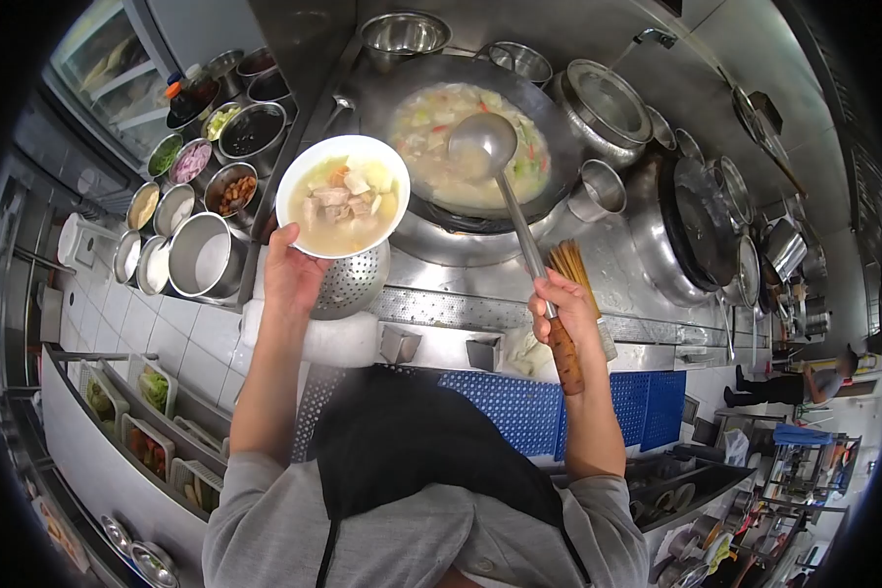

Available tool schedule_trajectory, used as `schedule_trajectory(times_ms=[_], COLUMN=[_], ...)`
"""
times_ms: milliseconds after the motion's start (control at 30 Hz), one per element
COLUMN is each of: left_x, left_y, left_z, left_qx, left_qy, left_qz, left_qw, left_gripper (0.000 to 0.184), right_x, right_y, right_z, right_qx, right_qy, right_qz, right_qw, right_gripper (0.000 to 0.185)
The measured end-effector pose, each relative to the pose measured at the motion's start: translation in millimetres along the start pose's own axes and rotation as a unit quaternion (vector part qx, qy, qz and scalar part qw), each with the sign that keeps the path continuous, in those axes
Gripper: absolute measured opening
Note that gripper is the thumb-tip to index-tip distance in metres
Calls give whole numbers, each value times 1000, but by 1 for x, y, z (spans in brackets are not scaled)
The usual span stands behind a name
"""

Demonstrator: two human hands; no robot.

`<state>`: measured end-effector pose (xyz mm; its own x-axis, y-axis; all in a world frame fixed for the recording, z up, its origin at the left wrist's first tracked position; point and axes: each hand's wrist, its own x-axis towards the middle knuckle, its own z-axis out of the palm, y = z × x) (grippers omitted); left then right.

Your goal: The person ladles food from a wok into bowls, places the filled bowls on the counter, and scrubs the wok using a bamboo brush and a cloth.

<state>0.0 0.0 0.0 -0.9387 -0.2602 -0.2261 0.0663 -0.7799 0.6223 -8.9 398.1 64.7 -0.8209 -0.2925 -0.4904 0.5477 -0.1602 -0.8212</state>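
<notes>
My left hand (292,274) grips the rim of a white bowl (286,201), thumb on the near edge. Broth with chunks of meat (335,208) and pale vegetables fills much of it. A long ladle (521,220) is in my right hand (566,306), fingers wrapped round the shaft just above its brown wooden handle (564,358). The ladle's round head rests over the soup (426,122) in a large wok (551,113), where pale broth holds orange and green pieces. Below the bowl lies a perforated strainer (358,284), partly covered by it.
Metal containers of seasonings and chopped ingredients (192,159) stand at the left. A bamboo brush (570,263) lies beside my right hand. Beyond the wok are a metal pot (598,191), a lidded pot (608,103) and a second wok (701,225). Another person (804,387) stands far right.
</notes>
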Motion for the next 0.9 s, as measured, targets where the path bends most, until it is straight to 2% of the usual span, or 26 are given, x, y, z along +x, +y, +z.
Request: schedule_trajectory(times_ms=[67,100,167,200,300,400,467,600,700,833,900], left_x=[0,-1,-2,0,3,12,9,16,15,19,18], left_y=[2,-8,-2,-1,-7,-9,-6,-11,-10,-17,-18], left_z=[0,3,1,1,-2,2,9,12,16,19,21], left_qx=[-3,-12,-3,-3,-6,4,26,13,17,5,-5], left_qy=[-1,-7,-13,-11,-2,-5,2,4,11,18,4], left_qz=[-3,-10,-16,-16,-12,8,25,19,5,2,-5], left_qw=[1000,1000,1000,1000,1000,1000,999,1000,1000,1000,1000], left_gripper=[61,60,59,58,58,57,56,43,44,52,55], right_x=[2,-1,3,2,-20,-43,-61,-80,-86,-84,-91], right_y=[2,-2,4,2,-10,-23,-30,-38,-35,-40,-37], right_z=[-3,-15,-20,-16,-3,10,19,33,42,52,63], right_qx=[128,202,367,385,326,330,364,389,382,179,1], right_qy=[-40,-81,-174,-201,-142,-160,-177,-231,-246,-200,-114], right_qz=[-12,-6,8,-1,4,-2,8,13,24,19,-8], right_qw=[991,976,914,901,935,930,914,892,890,963,993], right_gripper=[43,45,48,47,42,45,48,54,56,52,55])
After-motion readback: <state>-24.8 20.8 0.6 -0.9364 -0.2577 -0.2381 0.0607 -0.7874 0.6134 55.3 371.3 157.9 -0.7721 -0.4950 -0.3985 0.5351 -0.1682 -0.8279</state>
